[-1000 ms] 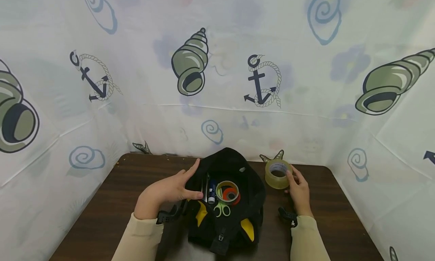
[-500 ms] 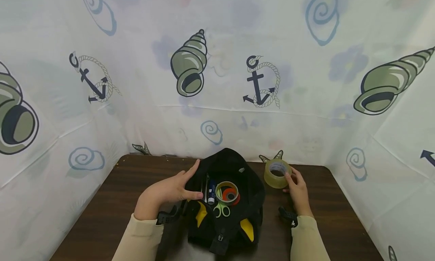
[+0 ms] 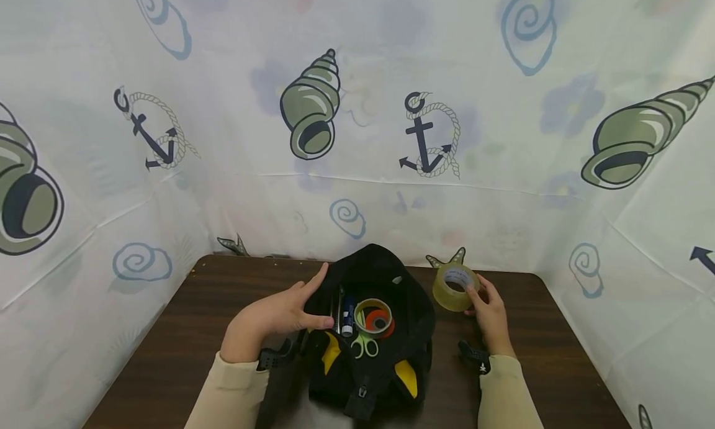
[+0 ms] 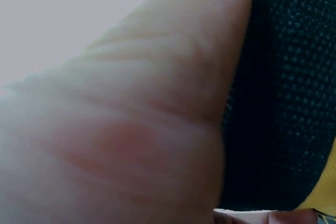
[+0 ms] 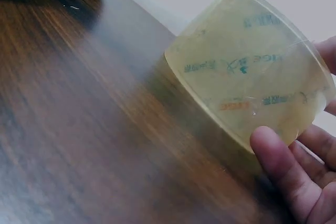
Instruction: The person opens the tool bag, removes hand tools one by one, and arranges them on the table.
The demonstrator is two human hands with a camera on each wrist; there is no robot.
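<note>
A black bag (image 3: pixel 416 336) with yellow patches stands open in the middle of the table. My left hand (image 3: pixel 274 314) rests against its left side, fingers straight and spread, the thumb at the rim of the opening. Inside the bag lie green-handled scissors (image 3: pixel 365 345), a glue stick (image 3: pixel 347 317), a smaller tape roll (image 3: pixel 373 317) and a round orange thing (image 3: pixel 386 325). To the right of the bag, my right hand (image 3: pixel 490 314) pinches a wide roll of clear packing tape (image 3: pixel 451 298); its printed side shows in the right wrist view. Mostly palm and dark bag mesh (image 4: pixel 283 77) fill the left wrist view.
The dark wooden table (image 3: pixel 195 329) has rounded far corners. A white cloth (image 3: pixel 380 218) printed with shells and anchors hangs behind it and along both sides. Each wrist wears a black strapped device, such as the right wrist device (image 3: pixel 475 357).
The packing tape roll has shifted very slightly to the left, with my right hand still holding it. My left hand and the bag stay practically where they were.
</note>
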